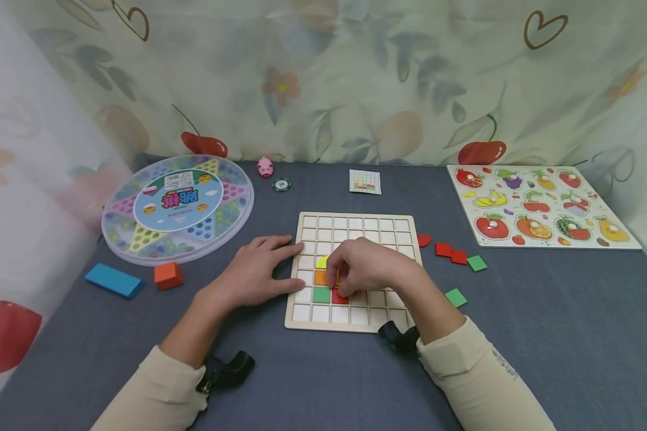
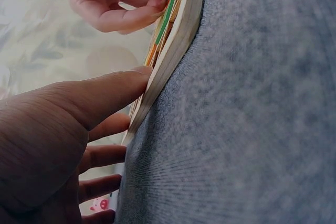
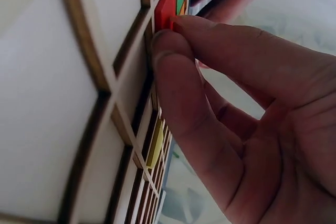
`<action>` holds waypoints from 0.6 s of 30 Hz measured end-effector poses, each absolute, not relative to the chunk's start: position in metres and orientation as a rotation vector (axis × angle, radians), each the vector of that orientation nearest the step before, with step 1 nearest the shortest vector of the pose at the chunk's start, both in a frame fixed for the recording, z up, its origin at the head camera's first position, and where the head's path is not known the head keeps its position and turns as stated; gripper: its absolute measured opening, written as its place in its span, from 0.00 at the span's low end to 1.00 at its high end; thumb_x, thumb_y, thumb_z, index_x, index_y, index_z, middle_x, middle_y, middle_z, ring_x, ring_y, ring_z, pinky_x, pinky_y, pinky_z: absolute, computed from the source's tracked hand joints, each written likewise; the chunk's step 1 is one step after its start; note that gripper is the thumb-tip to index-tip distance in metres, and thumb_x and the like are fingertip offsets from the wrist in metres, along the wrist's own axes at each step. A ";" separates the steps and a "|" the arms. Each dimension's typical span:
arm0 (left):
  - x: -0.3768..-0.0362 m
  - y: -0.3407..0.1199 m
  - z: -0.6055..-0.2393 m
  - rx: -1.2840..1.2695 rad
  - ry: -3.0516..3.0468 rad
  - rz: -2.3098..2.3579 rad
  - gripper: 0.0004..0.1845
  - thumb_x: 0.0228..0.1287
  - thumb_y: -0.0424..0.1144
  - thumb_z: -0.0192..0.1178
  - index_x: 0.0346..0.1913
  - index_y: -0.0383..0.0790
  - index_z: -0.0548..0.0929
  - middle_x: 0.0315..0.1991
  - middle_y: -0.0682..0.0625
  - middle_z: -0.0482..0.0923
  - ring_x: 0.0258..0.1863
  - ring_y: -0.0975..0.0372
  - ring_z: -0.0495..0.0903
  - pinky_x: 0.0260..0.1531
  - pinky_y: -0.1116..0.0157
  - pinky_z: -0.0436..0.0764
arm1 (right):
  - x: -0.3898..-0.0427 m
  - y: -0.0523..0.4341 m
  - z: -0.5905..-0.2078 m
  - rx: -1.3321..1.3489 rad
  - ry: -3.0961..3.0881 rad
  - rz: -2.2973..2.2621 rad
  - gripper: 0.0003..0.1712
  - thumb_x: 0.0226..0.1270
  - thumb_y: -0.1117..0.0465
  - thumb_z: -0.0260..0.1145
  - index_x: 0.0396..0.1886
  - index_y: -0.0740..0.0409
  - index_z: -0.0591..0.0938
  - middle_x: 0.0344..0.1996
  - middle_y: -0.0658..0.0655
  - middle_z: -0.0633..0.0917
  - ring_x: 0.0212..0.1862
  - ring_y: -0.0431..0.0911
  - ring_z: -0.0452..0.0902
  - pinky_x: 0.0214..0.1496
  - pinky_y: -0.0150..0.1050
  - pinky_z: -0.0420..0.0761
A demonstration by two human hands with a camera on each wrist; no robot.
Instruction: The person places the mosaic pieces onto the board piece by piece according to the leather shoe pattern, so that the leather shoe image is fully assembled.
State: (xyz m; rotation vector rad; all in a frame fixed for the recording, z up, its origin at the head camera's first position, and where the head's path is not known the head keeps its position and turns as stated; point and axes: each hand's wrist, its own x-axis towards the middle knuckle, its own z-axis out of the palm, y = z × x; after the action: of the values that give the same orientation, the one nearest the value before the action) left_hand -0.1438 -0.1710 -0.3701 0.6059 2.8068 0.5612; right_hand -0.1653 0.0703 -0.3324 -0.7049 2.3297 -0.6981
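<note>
Right hand [image 1: 363, 266] hides most of the red tile [image 1: 341, 297] it pinches.

One wooden grid board [image 1: 356, 222] holds four coloured tiles: yellow [image 1: 322, 261], orange [image 1: 320, 278], green [image 1: 320, 294], red [image 1: 339, 297]. Five loose tiles lie toward the bench's right edge: three red [image 1: 443, 249], two green [image 1: 456, 297].
</note>
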 end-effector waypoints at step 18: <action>-0.143 -0.172 -0.370 0.590 2.805 0.537 0.42 0.66 0.60 0.66 0.80 0.52 0.66 0.80 0.43 0.60 0.78 0.42 0.56 0.72 0.35 0.59 | -0.178 0.137 -0.325 -0.668 2.372 -0.883 0.02 0.65 0.66 0.71 0.36 0.56 0.88 0.28 0.53 0.84 0.29 0.47 0.78 0.34 0.41 0.80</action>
State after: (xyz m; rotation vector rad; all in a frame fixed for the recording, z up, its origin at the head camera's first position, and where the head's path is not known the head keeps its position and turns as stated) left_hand -0.1434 -0.1718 -0.3697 0.5898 2.8052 0.5373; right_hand -0.1781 0.1369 -0.3249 -0.6682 2.3724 -0.8834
